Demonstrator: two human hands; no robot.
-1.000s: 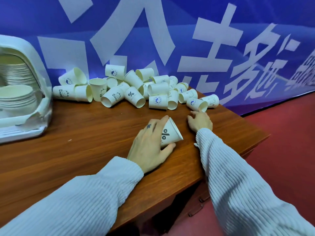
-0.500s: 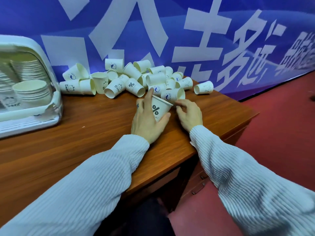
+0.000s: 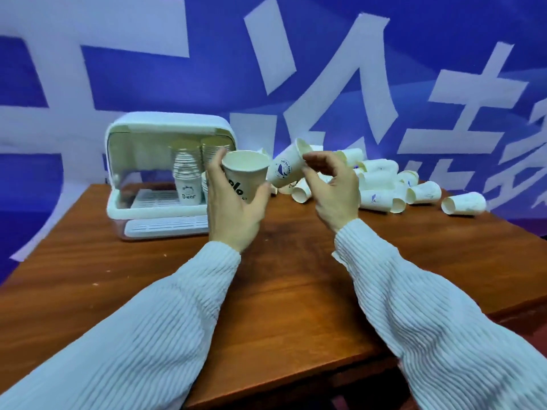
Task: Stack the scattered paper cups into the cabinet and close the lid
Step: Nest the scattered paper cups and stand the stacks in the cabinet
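Over the wooden table, left hand grips a "%" cup; right hand pinches a blue-logo cup.

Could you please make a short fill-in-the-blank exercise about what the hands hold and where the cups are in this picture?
1. The left hand holds a cup that stands ____ with its mouth up.
2. The right hand pinches a tilted cup printed with a ____ round logo.
3. The stacks of cups stand inside the white ____, whose lid is open.
4. The scattered cups lie on the ____ table.

Missing words: upright; blue; cabinet; wooden
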